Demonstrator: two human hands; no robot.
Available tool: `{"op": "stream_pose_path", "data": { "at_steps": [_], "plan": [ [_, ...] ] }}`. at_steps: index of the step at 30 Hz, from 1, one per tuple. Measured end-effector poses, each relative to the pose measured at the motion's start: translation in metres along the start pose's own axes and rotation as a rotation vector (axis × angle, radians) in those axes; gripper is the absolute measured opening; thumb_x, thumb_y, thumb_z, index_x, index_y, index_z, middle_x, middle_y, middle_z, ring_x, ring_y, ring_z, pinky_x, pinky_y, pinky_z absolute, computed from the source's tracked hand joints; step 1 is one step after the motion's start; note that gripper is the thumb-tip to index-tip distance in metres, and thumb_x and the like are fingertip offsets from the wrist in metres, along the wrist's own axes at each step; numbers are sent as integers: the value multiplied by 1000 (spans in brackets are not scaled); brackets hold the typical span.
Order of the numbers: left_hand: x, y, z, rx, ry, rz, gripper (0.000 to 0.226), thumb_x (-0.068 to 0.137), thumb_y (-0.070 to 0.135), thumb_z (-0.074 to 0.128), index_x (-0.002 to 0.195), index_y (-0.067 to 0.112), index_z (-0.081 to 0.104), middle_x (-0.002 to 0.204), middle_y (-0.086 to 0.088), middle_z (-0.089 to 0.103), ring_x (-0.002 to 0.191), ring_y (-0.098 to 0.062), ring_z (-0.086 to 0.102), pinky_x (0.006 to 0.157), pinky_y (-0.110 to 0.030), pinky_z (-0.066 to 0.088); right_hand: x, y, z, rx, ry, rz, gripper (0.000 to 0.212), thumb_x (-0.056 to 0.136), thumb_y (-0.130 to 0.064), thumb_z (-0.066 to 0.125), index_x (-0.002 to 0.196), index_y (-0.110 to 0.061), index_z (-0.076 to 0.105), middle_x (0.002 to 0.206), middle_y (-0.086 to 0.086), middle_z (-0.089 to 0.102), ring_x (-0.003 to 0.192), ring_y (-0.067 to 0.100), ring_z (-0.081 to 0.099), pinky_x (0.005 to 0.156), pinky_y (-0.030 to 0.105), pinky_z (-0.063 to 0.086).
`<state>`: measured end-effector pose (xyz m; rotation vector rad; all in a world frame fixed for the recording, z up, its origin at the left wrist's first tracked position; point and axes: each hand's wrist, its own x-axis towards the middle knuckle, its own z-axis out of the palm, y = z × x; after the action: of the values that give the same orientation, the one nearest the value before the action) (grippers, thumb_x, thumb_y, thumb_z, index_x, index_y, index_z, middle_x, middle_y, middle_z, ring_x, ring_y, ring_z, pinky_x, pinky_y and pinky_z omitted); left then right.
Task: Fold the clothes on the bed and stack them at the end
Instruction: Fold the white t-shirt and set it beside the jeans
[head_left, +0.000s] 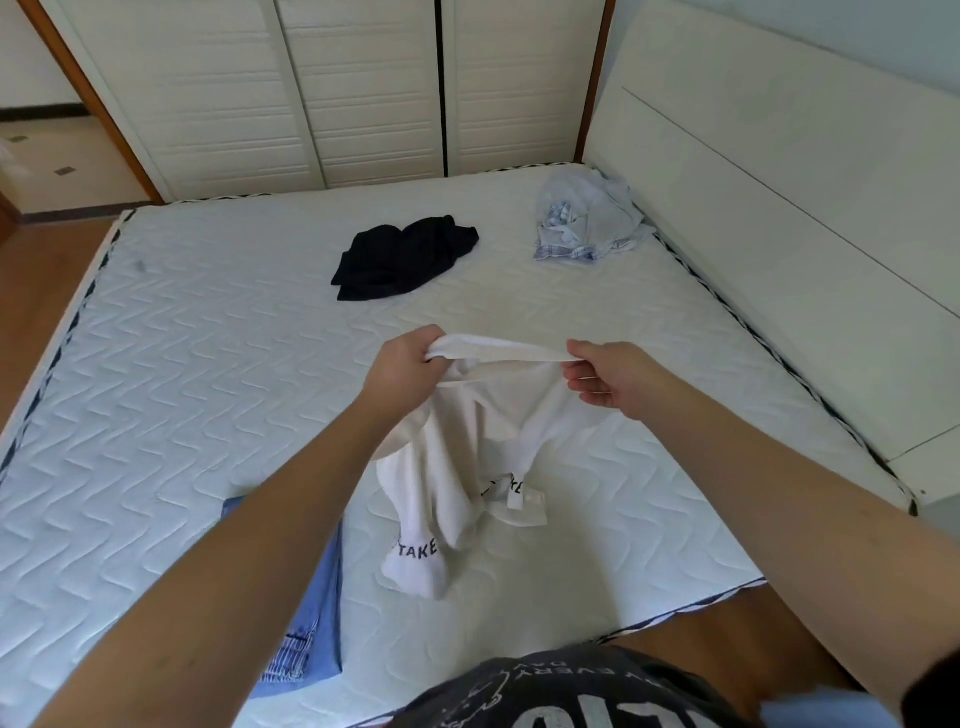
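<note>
White shirt (467, 431), held up over the near half of the mattress (208, 364), hangs between both hands. Left hand (402, 371) grips one end of a bunched upper edge, fingers curled round the cloth; right hand (608, 376) pinches the other end between thumb and fingertips. The hands stand apart, level with each other, and the edge runs taut between them, crosswise to the person. From that edge the shirt drops toward the person, so its long axis lies from the hands down to the near edge of the mattress. Its lower part, twisted and printed with black letters, touches the mattress just short of that near edge. A label shows on the right-hand fold.

Both hands are equally near the shirt, since each already holds it; neither has to reach. The coming move, judged from the task, calls for spreading the shirt flat on the mattress, and that turns on the twist below the hands: the hanging cloth must open out before the held edge is laid down away from the person.

Blue garment (311, 623) lies folded on the mattress, left of the shirt and partly hidden under the left forearm. Black garment (400, 257) lies crumpled beyond the hands, toward the far side of the mattress. Pale checked garment (587, 218) lies crumpled at the far right corner, beside the headboard (779, 208).
</note>
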<state>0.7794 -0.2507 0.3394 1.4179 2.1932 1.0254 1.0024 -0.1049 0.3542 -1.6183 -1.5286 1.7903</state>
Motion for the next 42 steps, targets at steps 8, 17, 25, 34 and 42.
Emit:
{"op": "stream_pose_path", "data": {
  "at_steps": [8,17,25,34,42],
  "plan": [
    [-5,9,-8,-155,-112,56,42,87,6,56,89,46,67,83,19,70,81,1,62,68,-9,42,18,43,4,-99,171,-142,24,100,-33,44,110,-22,63,131,6,54,114,25,53,99,40,43],
    [-11,27,-12,-292,-115,-1,15,90,20,60,87,21,74,85,-5,71,80,-21,67,71,-29,51,28,110,37,-902,52,-322,103,77,-53,75,156,-31,12,163,0,10,150,18,9,119,46,12],
    [-18,43,-26,-376,-128,-21,20,84,24,57,89,15,74,92,-16,71,93,-37,67,88,-54,52,41,130,45,-947,-142,-290,108,78,-45,78,157,-31,5,163,-4,12,149,19,15,118,48,17],
    [-12,38,-36,-274,-106,34,16,84,34,60,86,24,73,83,-4,70,76,-17,67,70,-26,50,54,151,25,-538,5,-134,13,100,-10,45,103,-8,58,98,11,64,88,29,65,64,27,44],
    [-8,-42,-25,370,-407,49,39,77,19,78,112,24,62,99,4,63,95,-18,60,79,-32,44,61,115,-38,-556,240,-154,17,95,-11,48,107,-3,57,86,15,63,75,30,65,69,37,52]
  ]
}}
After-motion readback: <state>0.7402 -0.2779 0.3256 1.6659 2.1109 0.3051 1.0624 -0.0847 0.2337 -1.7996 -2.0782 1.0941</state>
